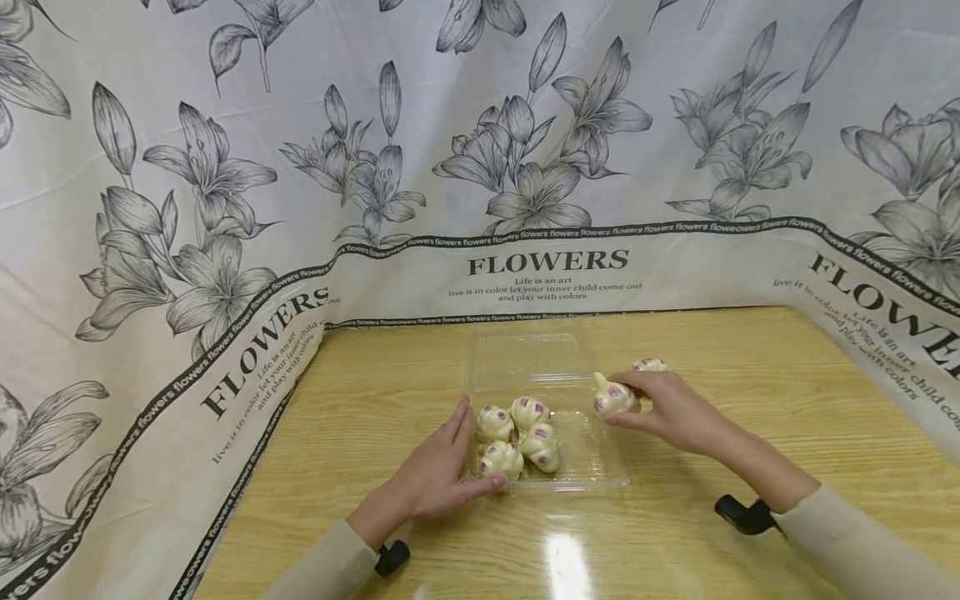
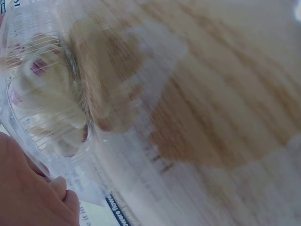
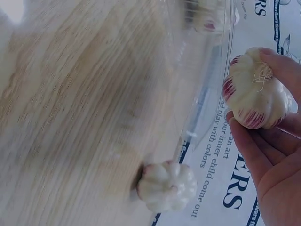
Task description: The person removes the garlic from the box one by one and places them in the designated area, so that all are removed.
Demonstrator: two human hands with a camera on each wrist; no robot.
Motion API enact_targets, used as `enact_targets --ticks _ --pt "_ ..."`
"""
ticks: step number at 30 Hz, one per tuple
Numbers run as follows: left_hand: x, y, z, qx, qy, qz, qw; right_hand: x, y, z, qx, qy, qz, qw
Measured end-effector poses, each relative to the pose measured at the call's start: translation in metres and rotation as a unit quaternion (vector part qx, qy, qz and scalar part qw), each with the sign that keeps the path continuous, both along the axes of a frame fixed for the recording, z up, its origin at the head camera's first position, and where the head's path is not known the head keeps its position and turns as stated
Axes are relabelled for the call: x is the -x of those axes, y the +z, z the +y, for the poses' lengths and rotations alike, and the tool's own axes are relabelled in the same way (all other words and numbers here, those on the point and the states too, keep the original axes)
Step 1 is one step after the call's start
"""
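Observation:
In the head view, a clear plastic clamshell container [image 1: 592,446] lies open on the table. Several garlic bulbs [image 1: 542,447], whitish with purple marks, sit together in its left half. My left hand [image 1: 431,475] rests at the container's left front corner, fingers extended along the side and thumb at the front edge. My right hand [image 1: 678,408] pinches one garlic bulb [image 1: 613,397] between thumb and fingers, above the container's right side. The right wrist view shows this held garlic bulb [image 3: 256,89] with its roots. Another garlic bulb [image 1: 649,365] lies on the table behind the right hand.
The container's transparent lid [image 1: 528,354] is folded back towards the far edge of the wooden table [image 1: 360,383]. A white cloth with printed flowers [image 1: 555,275] hangs along the back and both sides.

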State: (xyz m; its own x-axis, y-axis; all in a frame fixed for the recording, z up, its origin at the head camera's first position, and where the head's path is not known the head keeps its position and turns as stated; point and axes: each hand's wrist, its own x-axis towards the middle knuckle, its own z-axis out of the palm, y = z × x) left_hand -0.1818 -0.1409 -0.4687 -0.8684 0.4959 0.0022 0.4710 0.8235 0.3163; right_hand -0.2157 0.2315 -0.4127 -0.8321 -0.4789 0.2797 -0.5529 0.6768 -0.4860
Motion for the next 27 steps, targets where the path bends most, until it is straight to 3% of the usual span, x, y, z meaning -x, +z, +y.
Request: enact_targets --ticks 12,27 --pt "-0.001 0.002 0.001 -0.004 0.000 -0.003 1.0000 0.002 0.018 0.039 -0.025 -0.028 0.017 0.9991" --pt "-0.001 0.003 0.001 -0.004 -0.001 -0.005 1.0000 0.026 0.011 0.094 -0.015 -0.105 0.010 0.9943"
